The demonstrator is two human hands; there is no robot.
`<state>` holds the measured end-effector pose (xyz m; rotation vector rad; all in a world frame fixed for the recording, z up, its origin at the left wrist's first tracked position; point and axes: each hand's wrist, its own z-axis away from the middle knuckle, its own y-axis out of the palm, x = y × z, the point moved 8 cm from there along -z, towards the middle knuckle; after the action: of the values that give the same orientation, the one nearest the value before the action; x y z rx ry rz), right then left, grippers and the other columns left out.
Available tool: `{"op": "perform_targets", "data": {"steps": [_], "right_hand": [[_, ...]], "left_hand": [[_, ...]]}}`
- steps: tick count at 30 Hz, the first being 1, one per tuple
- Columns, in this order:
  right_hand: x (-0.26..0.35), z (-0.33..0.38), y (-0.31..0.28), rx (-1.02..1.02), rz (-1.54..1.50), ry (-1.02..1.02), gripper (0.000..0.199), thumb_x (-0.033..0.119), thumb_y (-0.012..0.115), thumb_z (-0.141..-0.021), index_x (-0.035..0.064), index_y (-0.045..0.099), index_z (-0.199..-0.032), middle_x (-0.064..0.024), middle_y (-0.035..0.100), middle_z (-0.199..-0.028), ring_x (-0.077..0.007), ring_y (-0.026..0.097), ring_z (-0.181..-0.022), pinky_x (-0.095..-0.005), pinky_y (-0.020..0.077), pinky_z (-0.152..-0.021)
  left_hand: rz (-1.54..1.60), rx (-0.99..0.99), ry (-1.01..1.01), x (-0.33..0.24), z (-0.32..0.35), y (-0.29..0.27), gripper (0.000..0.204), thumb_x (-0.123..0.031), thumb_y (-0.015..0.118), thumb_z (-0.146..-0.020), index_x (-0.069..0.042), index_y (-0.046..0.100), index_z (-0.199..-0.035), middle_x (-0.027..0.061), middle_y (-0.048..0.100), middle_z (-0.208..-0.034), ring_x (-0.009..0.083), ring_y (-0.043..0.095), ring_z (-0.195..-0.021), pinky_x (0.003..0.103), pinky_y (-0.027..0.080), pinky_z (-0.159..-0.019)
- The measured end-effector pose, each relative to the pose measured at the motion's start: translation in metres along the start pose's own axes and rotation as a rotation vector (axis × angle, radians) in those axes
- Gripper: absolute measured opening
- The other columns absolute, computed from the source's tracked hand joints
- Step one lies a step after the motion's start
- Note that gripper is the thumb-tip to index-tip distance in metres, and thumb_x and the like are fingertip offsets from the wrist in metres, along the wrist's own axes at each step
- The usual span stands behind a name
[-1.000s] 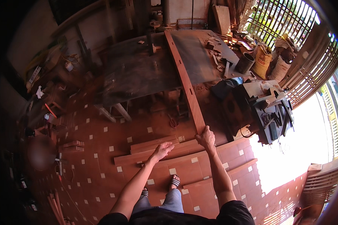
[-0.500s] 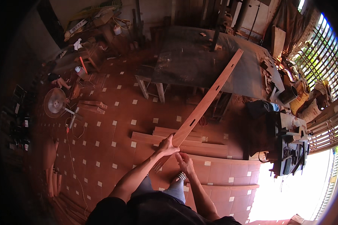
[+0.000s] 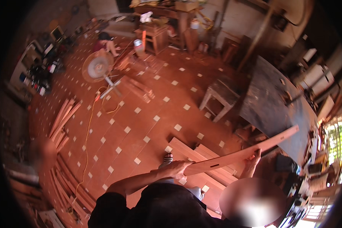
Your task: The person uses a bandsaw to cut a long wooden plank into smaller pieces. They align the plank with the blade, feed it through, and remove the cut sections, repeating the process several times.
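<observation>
A long reddish wooden plank (image 3: 231, 156) with narrow slots cut through it is held up in front of me, crossing from the middle to the right. My left hand (image 3: 177, 169) is closed around its near left end. Further along, my right hand (image 3: 253, 157) grips the plank from its near side, with the fingers partly hidden behind the wood. The far end of the plank overlaps the dark tabletop (image 3: 268, 104) in view. Below it, several thick wooden boards (image 3: 188, 149) lie on the tiled floor by my feet.
A low stool (image 3: 221, 95) stands beside the dark table. A standing fan (image 3: 98, 67) and an orange cord (image 3: 86, 148) are on the left. Wooden strips (image 3: 64, 119) lie along the left side. Another person (image 3: 109, 45) crouches far off near a small wooden bench (image 3: 154, 38).
My view has turned left. The plank has swung from pointing up and away to lying more across to the right. My right hand, formerly off the plank, now grips it.
</observation>
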<state>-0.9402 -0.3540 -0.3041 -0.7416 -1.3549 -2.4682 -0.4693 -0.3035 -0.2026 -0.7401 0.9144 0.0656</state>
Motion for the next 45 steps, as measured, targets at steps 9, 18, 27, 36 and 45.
{"op": "perform_targets", "data": {"steps": [9,18,27,36,45], "right_hand": [[-0.060,0.008,0.047,-0.293,-0.038,-0.143,0.059,0.059,0.051,-0.100,0.0161,0.060,-0.139,-0.0113,0.066,-0.138,-0.0340,0.065,-0.122,-0.0602,0.0566,-0.099],[-0.023,0.027,0.077,-0.377,-0.109,-0.533,0.066,0.057,0.079,-0.090,0.0134,0.063,-0.137,-0.0076,0.070,-0.129,-0.0309,0.067,-0.116,-0.0535,0.0560,-0.103],[0.000,0.024,0.041,-0.927,-0.361,-0.659,0.048,0.046,0.080,-0.090,0.0113,0.066,-0.121,-0.0063,0.068,-0.102,-0.0286,0.070,-0.090,-0.0492,0.0641,-0.086],[-0.016,-0.025,-0.004,-1.368,-0.630,-0.779,0.047,0.036,0.088,-0.080,0.0101,0.067,-0.113,-0.0053,0.068,-0.096,-0.0238,0.068,-0.079,-0.0479,0.0624,-0.079],[-0.050,-0.020,0.079,-1.794,-0.907,-0.496,0.087,0.050,0.089,-0.078,-0.0120,0.061,-0.132,-0.0180,0.069,-0.128,-0.0276,0.068,-0.112,-0.0418,0.0573,-0.095]], "left_hand": [[-0.220,0.026,0.178,0.048,0.013,-0.182,0.095,-0.022,0.087,-0.073,-0.017,0.047,-0.159,0.0214,0.070,-0.122,0.0387,0.068,-0.114,0.048,0.057,-0.097],[-0.493,-0.151,0.544,0.018,-0.098,-0.303,0.075,-0.030,0.095,-0.065,-0.015,0.068,-0.133,0.0060,0.067,-0.128,0.0293,0.066,-0.118,0.048,0.052,-0.102],[-0.606,-0.489,0.817,-0.014,-0.310,-0.404,0.071,-0.039,0.099,-0.057,-0.017,0.070,-0.118,0.0032,0.063,-0.112,0.0270,0.062,-0.109,0.052,0.043,-0.107],[-0.675,-0.095,1.162,-0.126,-0.583,-0.393,0.071,-0.041,0.096,-0.063,-0.015,0.064,-0.121,0.0052,0.064,-0.110,0.0298,0.060,-0.111,0.050,0.042,-0.101],[-0.709,0.251,1.426,-0.221,-0.738,-0.326,0.068,-0.046,0.091,-0.065,-0.014,0.060,-0.116,0.0089,0.060,-0.109,0.0340,0.058,-0.109,0.051,0.041,-0.103]]}}
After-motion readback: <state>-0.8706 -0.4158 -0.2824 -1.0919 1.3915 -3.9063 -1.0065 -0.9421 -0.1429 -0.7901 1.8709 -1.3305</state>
